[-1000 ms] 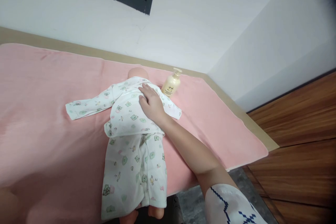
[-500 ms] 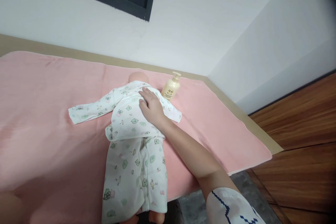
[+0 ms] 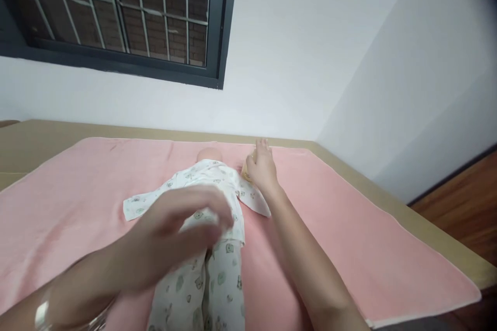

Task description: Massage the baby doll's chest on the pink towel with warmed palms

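A baby doll (image 3: 223, 186) lies on its back or front, I cannot tell which, on a pink blanket (image 3: 334, 217). It wears a white patterned top and matching trousers (image 3: 225, 279), sleeves spread sideways. Beyond its right-hand sleeve stands a cream-yellow pump bottle (image 3: 245, 172), mostly covered by my right hand (image 3: 263, 166). The thumb is on the bottle's near left side and the fingers reach past its top; the exact contact is hidden. My left hand (image 3: 186, 232), blurred by motion, hovers over the doll's middle with curved fingers and thumb apart, holding nothing.
The blanket covers a tan tabletop (image 3: 50, 137) set against a white wall (image 3: 272, 98). Above it on the left is a dark-framed window (image 3: 221, 36) with metal bars. Brown wooden panelling (image 3: 466, 207) stands at the right.
My right hand has left the doll's chest and moved right to the pump bottle. My left hand has come into view over the doll. The camera has tilted up, showing more of the window.
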Tool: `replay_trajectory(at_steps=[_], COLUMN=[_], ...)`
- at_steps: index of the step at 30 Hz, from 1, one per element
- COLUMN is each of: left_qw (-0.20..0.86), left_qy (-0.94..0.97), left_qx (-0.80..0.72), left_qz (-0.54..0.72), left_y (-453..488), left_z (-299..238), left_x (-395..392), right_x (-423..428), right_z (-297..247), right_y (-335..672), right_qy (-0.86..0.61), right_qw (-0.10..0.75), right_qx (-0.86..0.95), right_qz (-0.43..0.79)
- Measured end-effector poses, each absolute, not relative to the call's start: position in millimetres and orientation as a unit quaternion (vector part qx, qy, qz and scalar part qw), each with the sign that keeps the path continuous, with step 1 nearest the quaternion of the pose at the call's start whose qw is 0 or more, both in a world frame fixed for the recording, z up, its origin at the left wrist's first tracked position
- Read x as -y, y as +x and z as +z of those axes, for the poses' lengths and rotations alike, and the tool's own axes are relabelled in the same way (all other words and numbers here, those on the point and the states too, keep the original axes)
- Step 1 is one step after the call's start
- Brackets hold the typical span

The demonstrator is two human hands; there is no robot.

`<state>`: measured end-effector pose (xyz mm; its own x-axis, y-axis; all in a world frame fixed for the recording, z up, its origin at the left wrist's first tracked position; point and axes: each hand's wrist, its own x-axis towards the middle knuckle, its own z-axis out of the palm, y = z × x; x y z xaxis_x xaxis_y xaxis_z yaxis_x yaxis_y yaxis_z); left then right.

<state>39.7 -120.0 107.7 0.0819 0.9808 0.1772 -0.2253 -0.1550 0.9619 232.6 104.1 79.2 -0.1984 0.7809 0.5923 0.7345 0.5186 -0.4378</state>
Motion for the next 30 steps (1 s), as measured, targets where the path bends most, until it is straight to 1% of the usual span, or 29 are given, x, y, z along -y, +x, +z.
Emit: replay_trajectory(at_steps=[2, 4, 6, 9, 12, 19, 25, 30], left_qw=[0.567, 0.639, 0.688, 0.683, 0.688, 0.694, 0.701, 0.727], left_qy=[0.495, 0.388, 0.297, 0.271, 0.274, 0.304, 0.246, 0.207], left_qx=[-0.348, -0.332, -0.353, -0.365, -0.363, -0.342, -0.406, -0.393], left_qz=[0.559, 0.575, 0.56, 0.572, 0.566, 0.556, 0.532, 0.524], left_y=[63.4, 85.8, 103.1, 120.5, 133.9, 145.0, 111.9, 73.2], left_z=[119.4, 121.9, 119.0, 115.2, 116.3, 113.2, 115.5, 123.1], left_x=[61.5, 3.4, -44.7, -89.9, -109.3, -103.0, -49.0, -9.7], right_x=[-112.4, -117.2, -120.1, -123.4, -124.5, -117.4, -116.4, -116.5], right_z=[80.7, 79.2, 75.9, 69.6, 63.3, 57.1, 60.6, 63.2], right_y=[242.0, 246.8, 248.7, 249.2, 248.0, 238.0, 224.9, 210.1], right_qy=[-0.498, -0.496, -0.493, -0.499, -0.497, -0.531, -0.562, -0.604], right_qw=[0.378, 0.356, 0.341, 0.33, 0.316, 0.305, 0.268, 0.214], right_qx=[0.78, 0.792, 0.8, 0.801, 0.807, 0.782, 0.757, 0.733], right_qz=[0.024, 0.014, 0.006, -0.001, -0.031, -0.116, -0.198, -0.229])
